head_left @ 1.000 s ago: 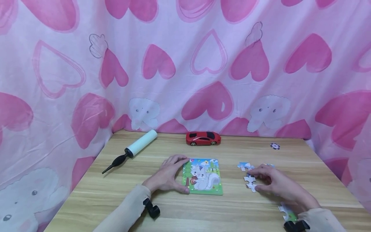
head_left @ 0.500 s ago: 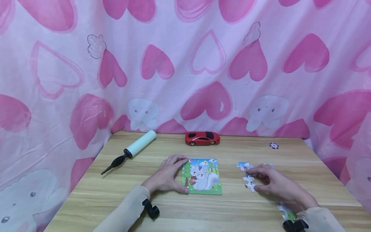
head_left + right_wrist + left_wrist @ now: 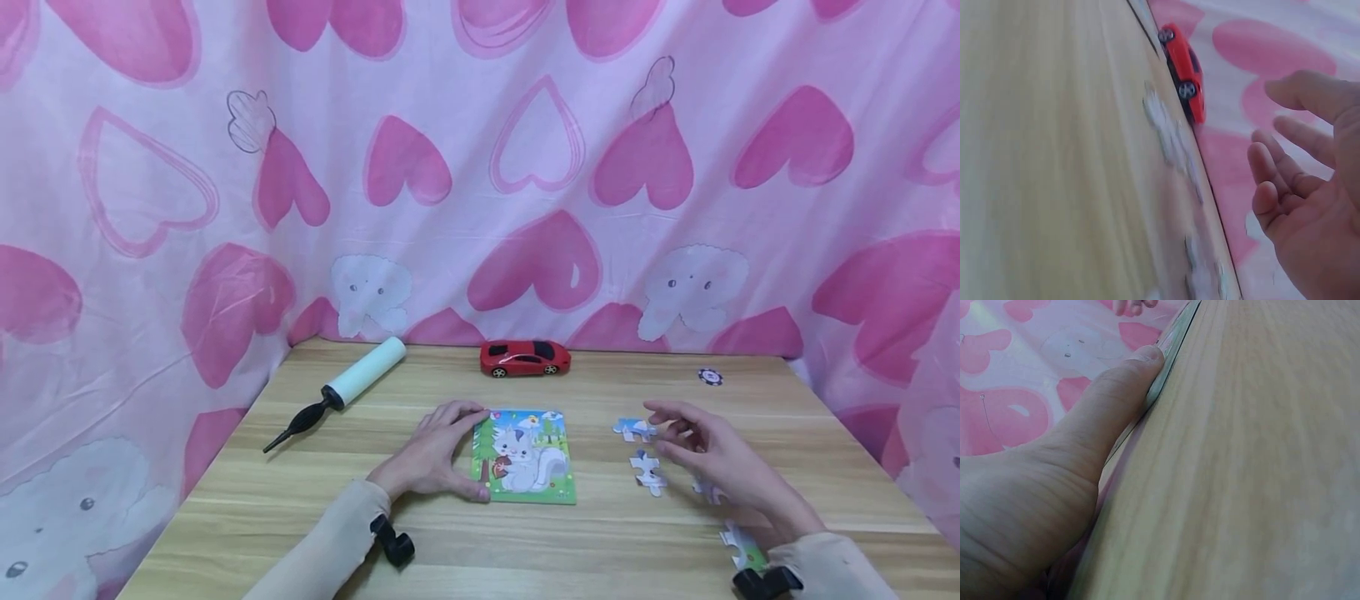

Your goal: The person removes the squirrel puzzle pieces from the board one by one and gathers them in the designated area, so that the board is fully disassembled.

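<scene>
woodgrain tabletop (image 3: 540,550) bears rectangular board (image 3: 523,458) touching spread left grip (image 3: 431,454), knobbed jigsaw pieces (image 3: 647,465) near spread right grip (image 3: 718,452).

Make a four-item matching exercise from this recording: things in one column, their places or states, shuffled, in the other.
1. Red toy car
2. Rectangular squirrel picture board
3. White-and-black cylindrical hand pump
4. Bare right hand

A. Has the left hand at its left edge
B. Above the wooden table, holding nothing
C. Side-on along the table's back edge
D. Lying diagonally, leftmost of the four

Pairs: 1-C; 2-A; 3-D; 4-B
</scene>
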A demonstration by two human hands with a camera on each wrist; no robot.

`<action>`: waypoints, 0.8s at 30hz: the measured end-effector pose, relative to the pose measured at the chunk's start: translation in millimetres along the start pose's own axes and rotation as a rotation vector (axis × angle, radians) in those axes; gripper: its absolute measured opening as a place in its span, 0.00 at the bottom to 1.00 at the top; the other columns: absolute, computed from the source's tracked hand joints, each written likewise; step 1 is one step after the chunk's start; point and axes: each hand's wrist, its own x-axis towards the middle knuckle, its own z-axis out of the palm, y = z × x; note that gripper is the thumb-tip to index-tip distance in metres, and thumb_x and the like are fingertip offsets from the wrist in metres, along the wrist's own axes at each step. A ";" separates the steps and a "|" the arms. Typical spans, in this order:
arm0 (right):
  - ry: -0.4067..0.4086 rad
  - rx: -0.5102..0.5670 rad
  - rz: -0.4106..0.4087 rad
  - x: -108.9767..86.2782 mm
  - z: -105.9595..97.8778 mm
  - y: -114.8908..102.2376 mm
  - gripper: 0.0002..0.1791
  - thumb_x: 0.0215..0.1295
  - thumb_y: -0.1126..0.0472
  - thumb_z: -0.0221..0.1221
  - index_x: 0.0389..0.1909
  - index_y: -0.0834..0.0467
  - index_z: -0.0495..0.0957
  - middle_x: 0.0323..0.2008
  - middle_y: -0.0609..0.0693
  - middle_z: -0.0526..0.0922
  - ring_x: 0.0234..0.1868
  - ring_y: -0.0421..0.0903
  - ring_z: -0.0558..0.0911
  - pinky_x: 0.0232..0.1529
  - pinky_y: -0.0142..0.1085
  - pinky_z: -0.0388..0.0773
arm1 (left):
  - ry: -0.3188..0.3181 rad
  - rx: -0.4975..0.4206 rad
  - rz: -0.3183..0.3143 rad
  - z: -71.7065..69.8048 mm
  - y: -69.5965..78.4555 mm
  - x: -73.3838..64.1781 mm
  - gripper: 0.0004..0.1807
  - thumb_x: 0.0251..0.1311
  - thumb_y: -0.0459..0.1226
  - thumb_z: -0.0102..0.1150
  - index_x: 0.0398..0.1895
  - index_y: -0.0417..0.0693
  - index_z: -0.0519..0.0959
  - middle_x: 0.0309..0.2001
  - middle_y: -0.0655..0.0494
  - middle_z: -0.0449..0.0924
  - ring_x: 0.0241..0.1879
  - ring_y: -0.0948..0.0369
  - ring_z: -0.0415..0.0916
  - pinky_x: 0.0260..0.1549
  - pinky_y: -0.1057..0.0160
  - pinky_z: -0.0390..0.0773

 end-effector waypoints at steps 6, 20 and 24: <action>0.063 0.035 -0.062 16.5 12.7 -15.5 0.31 0.79 0.64 0.68 0.79 0.54 0.75 0.60 0.57 0.86 0.47 0.43 0.88 0.45 0.31 0.85 | -0.002 -0.006 -0.001 3.3 -0.8 2.5 0.70 0.47 0.75 0.80 0.90 0.59 0.62 0.86 0.59 0.58 0.85 0.52 0.53 0.85 0.38 0.54; 0.002 0.127 -0.059 58.3 66.7 -55.3 0.28 0.77 0.60 0.71 0.75 0.53 0.79 0.61 0.57 0.87 0.51 0.45 0.86 0.51 0.32 0.84 | 0.000 -0.005 -0.009 2.0 -1.1 0.2 0.70 0.46 0.74 0.81 0.90 0.58 0.62 0.86 0.59 0.58 0.85 0.52 0.52 0.85 0.38 0.54; -0.048 0.158 -0.018 61.2 81.1 -57.3 0.29 0.76 0.60 0.72 0.75 0.54 0.79 0.61 0.60 0.86 0.51 0.48 0.86 0.51 0.33 0.85 | 0.003 -0.006 -0.008 1.0 -0.4 0.0 0.69 0.46 0.74 0.81 0.90 0.58 0.62 0.86 0.59 0.58 0.85 0.52 0.52 0.84 0.37 0.54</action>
